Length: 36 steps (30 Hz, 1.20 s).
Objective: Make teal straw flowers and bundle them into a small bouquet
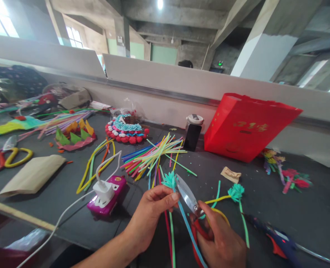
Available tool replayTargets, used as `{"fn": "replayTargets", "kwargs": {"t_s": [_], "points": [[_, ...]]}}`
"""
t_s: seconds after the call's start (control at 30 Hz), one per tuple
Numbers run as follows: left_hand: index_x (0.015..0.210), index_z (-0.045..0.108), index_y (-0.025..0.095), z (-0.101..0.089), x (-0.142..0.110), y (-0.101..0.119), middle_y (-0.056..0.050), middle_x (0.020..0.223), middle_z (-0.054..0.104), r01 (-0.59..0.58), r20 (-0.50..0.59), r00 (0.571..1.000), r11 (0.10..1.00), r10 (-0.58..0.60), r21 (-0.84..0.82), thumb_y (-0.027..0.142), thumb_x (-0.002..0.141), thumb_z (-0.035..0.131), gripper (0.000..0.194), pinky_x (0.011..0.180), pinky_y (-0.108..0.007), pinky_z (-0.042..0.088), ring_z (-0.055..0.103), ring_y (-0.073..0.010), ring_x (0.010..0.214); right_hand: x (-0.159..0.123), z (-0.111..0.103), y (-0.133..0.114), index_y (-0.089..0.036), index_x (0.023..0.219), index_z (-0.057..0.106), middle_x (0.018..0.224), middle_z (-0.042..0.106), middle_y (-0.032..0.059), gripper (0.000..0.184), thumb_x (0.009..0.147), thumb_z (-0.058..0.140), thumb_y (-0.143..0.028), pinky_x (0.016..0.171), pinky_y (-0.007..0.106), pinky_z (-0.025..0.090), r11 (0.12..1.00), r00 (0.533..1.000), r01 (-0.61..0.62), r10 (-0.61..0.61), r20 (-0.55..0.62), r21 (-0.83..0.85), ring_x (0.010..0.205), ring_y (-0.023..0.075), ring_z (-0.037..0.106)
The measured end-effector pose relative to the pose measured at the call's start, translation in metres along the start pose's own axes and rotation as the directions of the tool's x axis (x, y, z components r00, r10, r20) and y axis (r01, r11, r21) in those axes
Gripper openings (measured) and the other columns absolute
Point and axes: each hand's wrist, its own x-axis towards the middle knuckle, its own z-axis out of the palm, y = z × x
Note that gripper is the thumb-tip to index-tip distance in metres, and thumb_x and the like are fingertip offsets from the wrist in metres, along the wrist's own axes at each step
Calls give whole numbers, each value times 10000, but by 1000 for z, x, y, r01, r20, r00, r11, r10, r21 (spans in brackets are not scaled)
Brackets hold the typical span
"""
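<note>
Between the thumb and fingers of my left hand (156, 208) is a turquoise pipe-cleaner flower (169, 179), its fluffy head upright above the grip. A light blue pipe cleaner (187, 227) runs down from it as the stem. My right hand (222, 238) is wrapped round the handles of a pair of scissors (187, 194), one red and one yellow. The blades point up and left, close beside the flower head; I cannot tell whether they touch it. Right of them lies another turquoise flower (236, 192) with a green stem.
Behind my hands lies a pile of coloured pipe cleaners (156, 154). A purple power strip (107, 197) with a white plug stands left. A glue gun (276, 238) lies right, and a red bag (245, 126) stands at the back. Other scissors (8, 154) lie far left.
</note>
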Motion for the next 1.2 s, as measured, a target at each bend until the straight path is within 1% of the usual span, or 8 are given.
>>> {"fn": "replayTargets", "kwargs": {"t_s": [0.13,0.3,0.47,0.53,0.63,0.8,1.07,1.2], "points": [[697,708,170,0,0,0,2,672,625,2,2,1000,1000,-2,0,311,714,811,175,664,-234,404,519,-110,650,2,-2,0,-215,1230,595,753,720,14,334,907,549,-287,516,235,500,1000,1000,13,-13,9,11,597,159,695],[685,705,172,0,0,1,9,658,616,1,4,1000,1000,-1,9,314,711,814,181,662,-230,397,510,-104,646,1,0,-2,-221,1215,609,741,717,15,322,911,553,-310,508,250,482,1000,1000,-16,16,-5,-1,601,168,693],[666,702,170,1,0,1,12,645,601,4,0,1000,1000,-4,14,314,702,819,189,652,-229,391,494,-103,636,-1,0,-6,-225,1221,611,771,724,33,328,921,539,-336,574,278,496,995,996,-92,92,20,23,669,195,697],[666,700,170,1,0,1,12,643,598,1,2,1000,1000,-1,12,315,703,817,189,655,-231,392,493,-104,637,-1,0,-7,-229,1227,609,795,730,35,331,920,544,-335,597,282,500,995,995,-99,98,20,29,694,197,697],[668,701,172,1,0,1,17,635,590,-6,6,1000,1000,6,18,316,705,814,187,658,-233,390,487,-103,631,-1,0,-5,-224,1229,609,807,731,34,332,928,537,-345,599,279,495,997,997,-81,81,16,5,709,192,698],[671,703,174,0,1,0,18,637,594,-10,9,1000,999,10,38,318,717,805,182,665,-237,383,487,-104,636,-1,1,0,-220,1213,630,793,735,21,327,952,511,-377,586,243,491,1000,1000,-3,3,-20,-29,676,157,697],[666,699,171,1,1,1,16,638,587,-11,15,1000,999,11,32,329,717,803,197,665,-243,379,479,-105,634,-4,3,5,-221,1229,626,804,744,10,324,936,518,-308,563,213,502,999,1000,30,-29,2,-20,658,139,705],[678,702,170,0,1,0,17,643,589,1,9,1000,1000,-1,29,327,714,806,192,671,-243,379,482,-104,636,-4,2,5,-220,1230,624,837,752,14,328,936,508,-308,558,215,503,999,999,40,-39,22,-16,667,142,709]]}}
